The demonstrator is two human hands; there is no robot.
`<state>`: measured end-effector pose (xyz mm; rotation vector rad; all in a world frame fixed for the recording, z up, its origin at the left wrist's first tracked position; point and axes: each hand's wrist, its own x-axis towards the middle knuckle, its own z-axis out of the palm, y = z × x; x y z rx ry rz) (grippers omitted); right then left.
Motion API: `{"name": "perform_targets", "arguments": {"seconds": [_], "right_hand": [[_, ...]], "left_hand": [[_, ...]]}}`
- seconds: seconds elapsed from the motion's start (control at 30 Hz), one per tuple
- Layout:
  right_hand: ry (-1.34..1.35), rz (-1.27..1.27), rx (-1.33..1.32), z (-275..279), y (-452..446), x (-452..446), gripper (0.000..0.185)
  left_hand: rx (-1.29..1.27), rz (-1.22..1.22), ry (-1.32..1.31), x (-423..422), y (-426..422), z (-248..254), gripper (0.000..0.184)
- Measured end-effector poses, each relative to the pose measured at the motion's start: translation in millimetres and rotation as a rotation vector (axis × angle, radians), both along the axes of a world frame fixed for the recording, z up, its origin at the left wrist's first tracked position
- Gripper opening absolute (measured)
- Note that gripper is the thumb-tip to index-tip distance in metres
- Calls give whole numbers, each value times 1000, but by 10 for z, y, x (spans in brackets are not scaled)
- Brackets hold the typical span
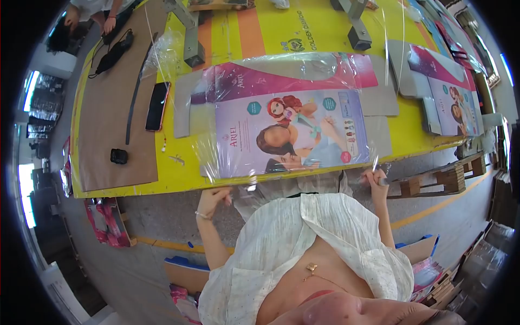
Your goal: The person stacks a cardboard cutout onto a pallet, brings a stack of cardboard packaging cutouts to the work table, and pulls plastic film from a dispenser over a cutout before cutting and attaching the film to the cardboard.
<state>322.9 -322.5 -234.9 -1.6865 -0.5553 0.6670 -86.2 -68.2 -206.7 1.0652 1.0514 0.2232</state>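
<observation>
A flat printed cardboard box [238, 135], purple and pink with the word Ariel and a doll picture, lies on the yellow table. Clear plastic film [303, 67] is spread over it, wrinkled and hanging past the front edge. At the table edge, left of centre, my left hand [215, 199] is closed, fingers curled at the film's lower left. My right hand [376, 179] pinches the film by its lower right corner, just beyond the edge. The fingertips of my left hand are slightly blurred.
On brown cardboard [108, 135] at left lie a phone [157, 106], a small black case [118, 156] and a black strip. More printed boxes [455, 105] are stacked at right. Metal brackets [193, 51] stand at the back. A person [92, 13] is at far left; a wooden pallet [444, 181] sits below right.
</observation>
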Motion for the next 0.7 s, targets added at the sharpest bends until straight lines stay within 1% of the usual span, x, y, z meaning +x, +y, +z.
{"name": "perform_targets", "arguments": {"seconds": [0.03, 0.07, 0.1, 0.13, 0.17, 0.23, 0.3, 0.37, 0.43, 0.5, 0.53, 0.57, 0.6, 0.67, 0.7], "right_hand": [[5, -1, -5, -186, -7, -4, 29], [-56, -40, 62, -379, 13, 30, 29], [-116, -77, 131, -468, 41, 58, 29], [-65, -159, 136, -391, 112, 2, 34], [-67, -156, 148, -385, 108, 1, 34], [-97, -233, 144, -390, 88, 52, 34], [-56, -288, 147, -388, 58, 98, 30], [-128, -445, 0, -591, -100, 246, 23], [-137, -688, -286, -499, -224, 466, 24], [-535, -981, -72, -472, -303, 926, 25], [-930, -953, -267, -366, -354, 1276, 24], [-1323, -894, -469, -197, -403, 1637, 23], [-809, -787, -154, -16, -386, 2003, 22], [-187, -568, 430, 680, 244, 2215, 20], [-68, -501, 714, 1140, 810, 2084, 18]], "left_hand": [[29, 124, -23, 23, 6, -124, 10], [64, 250, -50, 43, 26, -240, 10], [67, 254, -50, 24, 22, -333, 10], [26, 296, -135, -8, 17, -412, 10], [-12, 336, -224, -43, 14, -489, 9], [-346, 434, -348, -187, 3, -666, 11], [-620, 507, -404, -333, 21, -948, 14], [-709, 356, -492, -426, 68, -1005, 16], [-278, -304, 101, -511, 150, -937, 26], [-83, -1140, 84, -137, 352, -17, 32], [-59, -1130, 83, 6, 452, 215, 32], [-203, -1241, 112, 126, 529, 397, 30], [-350, -1342, 142, 255, 610, 620, 28], [-101, -1257, 51, 648, 943, 1369, 26], [-33, -1120, 8, 722, 1110, 1519, 21]]}}
